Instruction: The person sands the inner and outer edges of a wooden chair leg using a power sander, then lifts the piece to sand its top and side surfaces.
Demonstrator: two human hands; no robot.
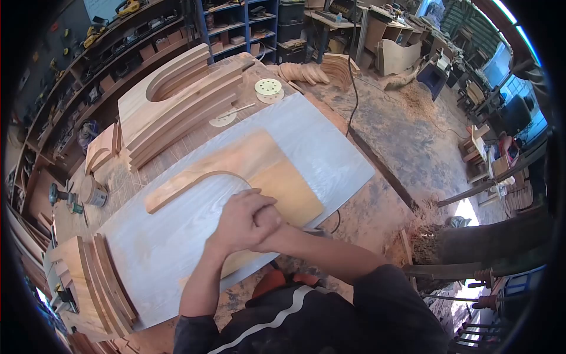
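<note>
My left hand [234,219] and my right hand [266,220] are clasped together in front of me. The fingers of the left are wrapped over the right, whose curled fingers are partly hidden beneath. Both overlap the inner curve of a flat U-shaped wooden panel [265,156], close over its near part. This panel lies on a large grey board [330,147], and my hands and forearms cover part of its near arm.
Stacked curved wooden panels [171,106] stand beyond the board. Perforated sanding discs [269,87] lie near them. At left are a tub [93,192], a green cordless drill [65,197] and more curved wood pieces [97,283]. A black cable [354,88] runs at the right.
</note>
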